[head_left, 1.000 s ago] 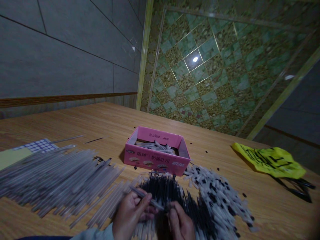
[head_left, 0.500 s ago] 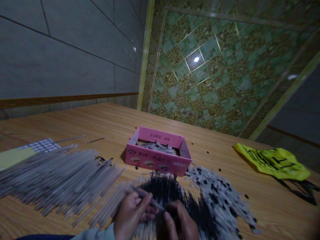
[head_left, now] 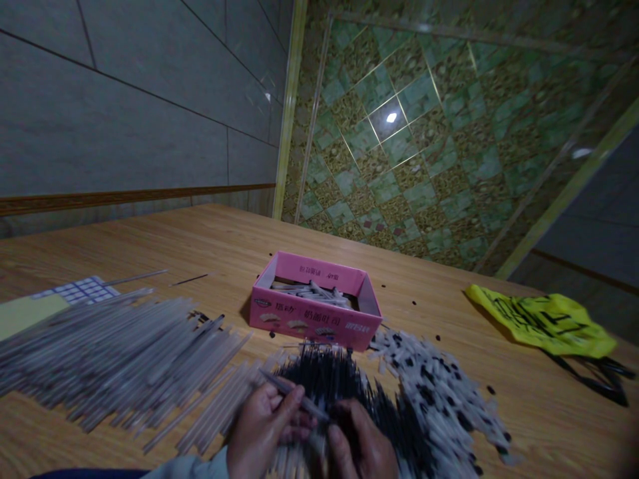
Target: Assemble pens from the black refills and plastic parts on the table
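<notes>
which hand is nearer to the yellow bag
Right. The right hand is left of the yellow bag, nearer the person; the left hand is farther left.

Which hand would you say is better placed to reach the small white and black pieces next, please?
Probably the right hand: it is nearer to the small white and black pieces, while the left hand lies farther off, holding a thin grey stick.

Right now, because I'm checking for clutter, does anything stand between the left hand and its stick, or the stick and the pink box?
Nothing visible comes between the left hand and the stick it holds. Toward the box, the black pile lies on the table, and the box's near wall stands up.
</notes>
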A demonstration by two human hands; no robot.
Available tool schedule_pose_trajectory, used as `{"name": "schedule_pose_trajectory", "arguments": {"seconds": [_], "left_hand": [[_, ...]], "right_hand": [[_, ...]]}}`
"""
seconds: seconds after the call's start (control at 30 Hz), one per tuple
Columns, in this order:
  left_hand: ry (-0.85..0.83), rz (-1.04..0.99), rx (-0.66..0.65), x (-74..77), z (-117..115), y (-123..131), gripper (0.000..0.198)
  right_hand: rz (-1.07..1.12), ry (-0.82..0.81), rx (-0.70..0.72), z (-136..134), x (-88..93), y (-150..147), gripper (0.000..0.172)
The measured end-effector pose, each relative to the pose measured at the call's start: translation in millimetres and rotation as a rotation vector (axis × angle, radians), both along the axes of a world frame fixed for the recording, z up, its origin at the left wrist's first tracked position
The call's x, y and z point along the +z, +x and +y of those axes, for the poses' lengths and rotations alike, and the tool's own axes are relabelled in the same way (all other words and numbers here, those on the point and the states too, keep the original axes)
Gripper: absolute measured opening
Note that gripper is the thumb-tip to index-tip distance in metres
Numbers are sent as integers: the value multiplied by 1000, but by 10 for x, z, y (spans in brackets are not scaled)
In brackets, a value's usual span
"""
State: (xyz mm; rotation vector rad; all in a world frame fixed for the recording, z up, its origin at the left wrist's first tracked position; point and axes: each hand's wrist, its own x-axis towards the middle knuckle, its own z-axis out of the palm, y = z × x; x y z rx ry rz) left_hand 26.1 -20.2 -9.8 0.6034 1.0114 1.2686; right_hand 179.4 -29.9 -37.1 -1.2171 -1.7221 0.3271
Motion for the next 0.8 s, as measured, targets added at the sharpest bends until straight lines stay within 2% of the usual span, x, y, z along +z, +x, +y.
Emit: {"name": "schedule_pose_trajectory", "arguments": {"seconds": [0.07,0.17,0.37,0.8], "left_hand": [[-6,3,-9,-33,14,-13,33],[-26,17,-21,-45,31,-24,35],[-33,5,-18,-18,30,-21,38],[-3,16,-85,-96,48,-11,41]], "right_hand": [[-28,33,10,0,6,5,20],[-107,37,31,0,11,12,31],[-79,94,53,1,28,13,17],[-131,32,30,-25,-13,-2,32]]}}
